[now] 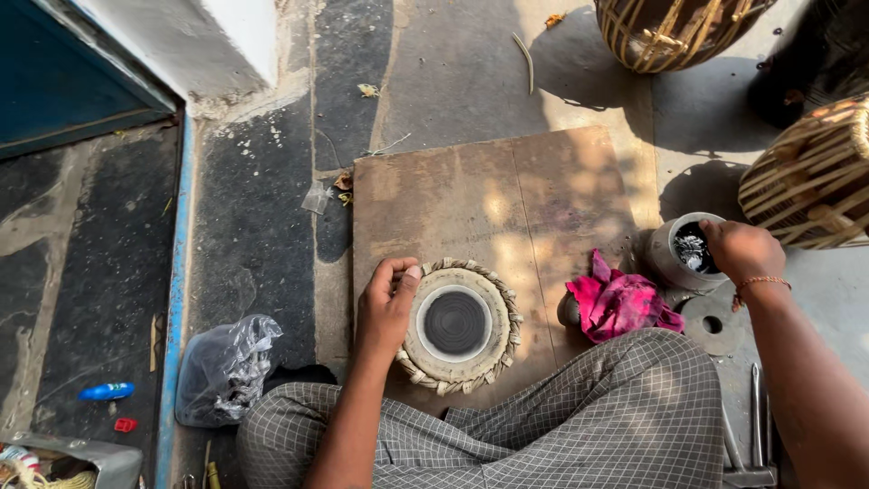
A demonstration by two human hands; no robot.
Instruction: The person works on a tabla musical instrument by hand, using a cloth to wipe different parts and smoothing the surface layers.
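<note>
A small round drum head (459, 324), pale with a black centre and a braided rim, lies flat on a brown wooden board (489, 199) in front of my crossed legs. My left hand (386, 306) rests on the drum's left rim, thumb on the skin, steadying it. My right hand (740, 249), with a bead bracelet at the wrist, reaches into a small grey pot (677, 255) at the right that holds dark material. Whether the fingers hold anything inside the pot is hidden.
A pink cloth (620, 303) lies beside the pot, with a metal disc (712, 324) and metal tools (754, 426) at the lower right. Two strapped drum bodies (810, 181) stand at the back right. A plastic bag (226, 367) lies on the floor at left.
</note>
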